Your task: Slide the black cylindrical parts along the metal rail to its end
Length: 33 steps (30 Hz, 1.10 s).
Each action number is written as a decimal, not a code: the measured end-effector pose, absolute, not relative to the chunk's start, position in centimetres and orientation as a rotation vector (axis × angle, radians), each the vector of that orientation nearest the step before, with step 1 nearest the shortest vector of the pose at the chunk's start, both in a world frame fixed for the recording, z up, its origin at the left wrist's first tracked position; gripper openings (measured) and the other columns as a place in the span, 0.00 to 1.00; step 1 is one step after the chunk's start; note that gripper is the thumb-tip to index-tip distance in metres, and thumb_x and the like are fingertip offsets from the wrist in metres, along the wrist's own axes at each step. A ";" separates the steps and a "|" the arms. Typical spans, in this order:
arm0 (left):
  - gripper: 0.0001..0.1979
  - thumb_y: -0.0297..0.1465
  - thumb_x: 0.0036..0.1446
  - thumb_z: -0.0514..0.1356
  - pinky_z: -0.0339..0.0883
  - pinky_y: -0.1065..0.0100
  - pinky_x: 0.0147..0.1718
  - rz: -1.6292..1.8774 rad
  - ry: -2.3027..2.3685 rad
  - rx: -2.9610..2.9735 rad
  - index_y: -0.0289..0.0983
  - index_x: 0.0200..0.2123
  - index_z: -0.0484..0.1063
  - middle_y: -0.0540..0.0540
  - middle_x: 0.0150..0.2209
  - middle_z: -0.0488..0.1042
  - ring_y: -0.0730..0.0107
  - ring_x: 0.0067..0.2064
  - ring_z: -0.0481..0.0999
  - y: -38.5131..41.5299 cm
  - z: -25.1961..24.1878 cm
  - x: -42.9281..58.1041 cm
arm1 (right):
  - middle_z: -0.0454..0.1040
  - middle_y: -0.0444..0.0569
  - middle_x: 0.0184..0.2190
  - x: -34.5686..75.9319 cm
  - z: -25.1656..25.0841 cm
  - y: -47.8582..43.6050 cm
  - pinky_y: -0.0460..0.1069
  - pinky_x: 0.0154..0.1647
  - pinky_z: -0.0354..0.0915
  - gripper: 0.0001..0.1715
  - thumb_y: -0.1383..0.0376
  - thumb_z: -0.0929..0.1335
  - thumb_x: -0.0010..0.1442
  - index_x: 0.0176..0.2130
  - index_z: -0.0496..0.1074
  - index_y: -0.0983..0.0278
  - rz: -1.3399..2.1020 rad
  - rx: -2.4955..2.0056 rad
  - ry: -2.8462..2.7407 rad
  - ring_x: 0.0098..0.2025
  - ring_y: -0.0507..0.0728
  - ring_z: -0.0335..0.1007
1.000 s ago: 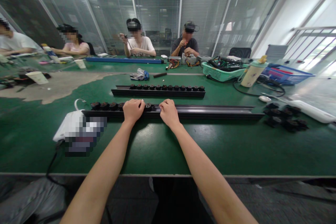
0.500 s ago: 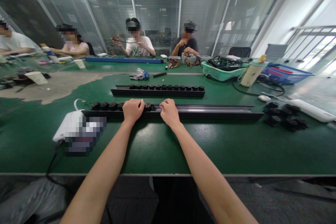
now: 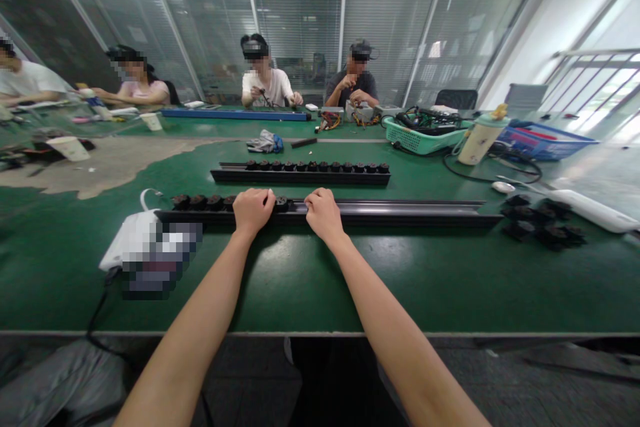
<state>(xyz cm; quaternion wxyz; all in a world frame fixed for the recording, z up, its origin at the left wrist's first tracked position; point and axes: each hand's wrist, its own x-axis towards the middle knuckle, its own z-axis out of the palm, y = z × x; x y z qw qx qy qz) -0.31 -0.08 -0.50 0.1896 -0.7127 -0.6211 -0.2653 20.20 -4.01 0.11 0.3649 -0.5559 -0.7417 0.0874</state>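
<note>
A long black metal channel (image 3: 410,215) lies crosswise on the green table in front of me. Small black round-topped parts sit in its left stretch, one of them (image 3: 282,204) visible between my hands. Over that stretch my left hand (image 3: 253,212) is closed, fingers wrapped down onto the channel and hiding some of the parts. My right hand (image 3: 324,215), also closed, grips the channel just right of the row, its fingertips curled over the far side. What lies under either palm is hidden.
Behind is a shorter channel (image 3: 300,177) filled with similar parts. Loose black parts (image 3: 523,230) lie at the right end. A white device (image 3: 127,237) with a cable stands left, beside a blurred-out flat item. Farther back are a green basket (image 3: 423,140), a bottle (image 3: 481,140) and co-workers.
My hands and the channel hold nearly the same position. Across the table, a co-worker in white has lowered a raised hand and spread the other toward the tabletop.
</note>
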 end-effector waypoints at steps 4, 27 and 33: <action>0.24 0.39 0.70 0.46 0.60 0.59 0.38 -0.737 -1.742 -1.996 0.38 0.30 0.78 0.38 0.36 0.81 0.54 0.40 0.77 -0.1 -0.5 -0.3 | 0.73 0.55 0.47 20.3 0.2 -4.1 0.52 0.52 0.65 0.20 0.78 0.61 0.63 0.39 0.79 0.63 0.236 -1.429 -1.903 0.54 0.60 0.63; 0.24 0.39 0.70 0.46 0.60 0.59 0.37 -0.742 -1.749 -1.998 0.38 0.29 0.77 0.37 0.35 0.81 0.54 0.39 0.77 -0.1 -0.4 -0.3 | 0.73 0.56 0.47 20.6 0.5 -4.1 0.52 0.52 0.66 0.19 0.78 0.61 0.63 0.39 0.79 0.64 0.252 -1.464 -1.908 0.54 0.60 0.63; 0.25 0.39 0.70 0.46 0.59 0.59 0.37 -0.745 -1.748 -2.000 0.38 0.29 0.77 0.37 0.35 0.80 0.54 0.39 0.77 -0.2 -0.4 -0.3 | 0.73 0.56 0.47 20.7 0.5 -4.1 0.52 0.51 0.66 0.20 0.78 0.61 0.62 0.39 0.79 0.63 0.258 -1.453 -1.896 0.54 0.61 0.63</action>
